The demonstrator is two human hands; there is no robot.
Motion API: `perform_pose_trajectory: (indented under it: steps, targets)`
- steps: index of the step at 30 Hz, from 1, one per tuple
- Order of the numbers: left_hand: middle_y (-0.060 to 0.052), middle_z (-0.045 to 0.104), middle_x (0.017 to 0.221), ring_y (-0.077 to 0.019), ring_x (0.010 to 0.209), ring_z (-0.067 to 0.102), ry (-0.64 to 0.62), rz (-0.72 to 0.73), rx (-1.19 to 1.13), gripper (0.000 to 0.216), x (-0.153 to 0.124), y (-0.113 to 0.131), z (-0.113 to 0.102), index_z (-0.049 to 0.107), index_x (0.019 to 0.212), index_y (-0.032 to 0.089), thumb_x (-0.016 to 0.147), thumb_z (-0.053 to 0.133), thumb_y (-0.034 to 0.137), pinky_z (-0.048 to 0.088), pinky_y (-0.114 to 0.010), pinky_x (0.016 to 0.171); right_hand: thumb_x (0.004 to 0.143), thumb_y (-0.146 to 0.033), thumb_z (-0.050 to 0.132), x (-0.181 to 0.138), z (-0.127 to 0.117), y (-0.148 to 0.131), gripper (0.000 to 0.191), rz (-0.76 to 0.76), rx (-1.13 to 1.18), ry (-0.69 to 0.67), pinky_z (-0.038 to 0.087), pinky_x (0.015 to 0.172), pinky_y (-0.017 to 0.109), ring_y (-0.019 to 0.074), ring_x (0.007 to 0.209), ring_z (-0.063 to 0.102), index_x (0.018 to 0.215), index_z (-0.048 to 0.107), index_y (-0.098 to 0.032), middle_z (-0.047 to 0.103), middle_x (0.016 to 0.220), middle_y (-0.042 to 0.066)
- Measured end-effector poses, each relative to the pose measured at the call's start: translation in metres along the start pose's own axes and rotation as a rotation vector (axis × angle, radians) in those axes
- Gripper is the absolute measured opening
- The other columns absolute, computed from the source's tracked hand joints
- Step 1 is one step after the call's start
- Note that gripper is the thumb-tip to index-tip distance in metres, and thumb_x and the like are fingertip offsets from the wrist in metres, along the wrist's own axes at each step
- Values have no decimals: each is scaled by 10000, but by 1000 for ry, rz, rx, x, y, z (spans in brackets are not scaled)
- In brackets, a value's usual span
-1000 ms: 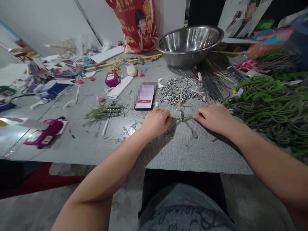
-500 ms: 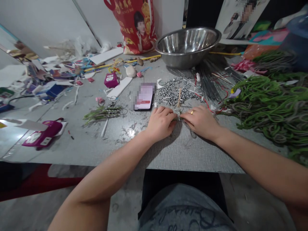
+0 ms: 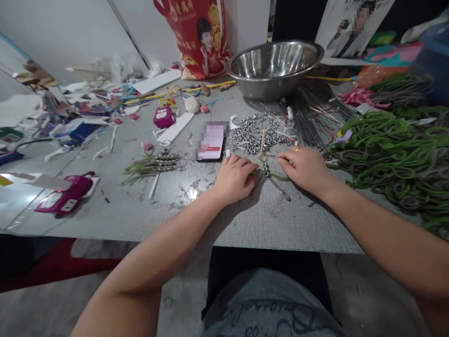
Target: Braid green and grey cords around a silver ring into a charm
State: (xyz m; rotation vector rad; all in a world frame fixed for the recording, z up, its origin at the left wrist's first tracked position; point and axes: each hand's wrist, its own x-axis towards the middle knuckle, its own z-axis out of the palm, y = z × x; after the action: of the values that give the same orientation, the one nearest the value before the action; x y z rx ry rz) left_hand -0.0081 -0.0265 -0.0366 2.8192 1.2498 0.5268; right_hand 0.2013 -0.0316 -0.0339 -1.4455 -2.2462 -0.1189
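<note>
My left hand [image 3: 236, 178] rests on the table with its fingers closed round one end of a green and grey cord [image 3: 280, 177]. Silver beads [image 3: 265, 169] sit on this cord just right of the fingertips. To the right, my right hand [image 3: 304, 167], a ring on one finger, is pinched, and a thin dark strand runs from the beads toward its fingertips. The cord's loose ends spread over the table below. Behind the hands lie many loose silver beads [image 3: 250, 135] and a small wooden stick [image 3: 262, 142].
A phone [image 3: 212, 140] lies left of the beads, a bundle of beaded green cords [image 3: 150, 166] further left. A steel bowl [image 3: 275, 86] stands at the back. Green and grey cords [image 3: 382, 159] are heaped at right, near thin wires [image 3: 310, 121]. Purple boxes [image 3: 65, 196] lie left.
My right hand has moved right, away from my left, drawing out a thin strand. The beads and loose cord ends between the hands now show. My left hand stays in place.
</note>
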Motion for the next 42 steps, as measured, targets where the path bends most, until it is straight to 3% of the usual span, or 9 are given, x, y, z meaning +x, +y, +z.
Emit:
perform_pose_trajectory:
  steps: [3,7,16,25,32,37,42]
  targets:
    - [-65,653,1009,-231,948,518,24,-27,-50,279,1,-2,-3,629,1050,161,843,463,244,398,-376,822,840,-217,457,8,-2,16,262,107,-44,26,401,671,337,243,821,612,890,708,-162,701,885,104]
    - [-64,649,1001,-223,939,515,48,18,-81,278,1,-3,-1,641,1008,164,858,414,216,396,-375,829,805,-213,479,21,-3,31,265,224,-167,-46,378,590,343,262,796,611,921,714,-173,693,925,115]
    - [-66,633,961,-208,887,503,94,121,-51,287,-1,-3,4,661,1004,198,849,421,181,388,-356,778,836,-266,485,49,2,33,263,147,-407,-195,355,632,352,297,888,585,914,693,-124,674,955,154]
    - [-68,629,917,-204,858,495,109,129,-63,268,-1,-4,8,668,979,193,867,427,226,393,-351,762,874,-205,342,50,10,28,370,154,-456,-212,342,669,375,298,882,584,916,687,-77,680,916,187]
    - [-59,620,913,-202,848,486,130,130,-63,271,-2,-4,8,683,952,212,814,456,163,395,-348,754,821,-252,421,35,-6,13,297,137,-245,-142,363,634,328,238,797,600,836,700,-150,698,846,106]
    - [-46,611,941,-207,879,485,136,168,-60,276,-3,-3,7,694,888,244,753,486,124,388,-355,766,810,-283,483,2,-15,-8,225,-104,47,-122,397,659,308,194,716,602,751,683,-199,694,752,53]
    - [-56,612,928,-204,880,481,158,165,-26,216,-5,2,1,662,856,207,767,474,147,389,-354,775,815,-258,493,-17,-3,-20,213,-162,69,-117,387,651,314,190,664,590,728,674,-188,672,683,49]
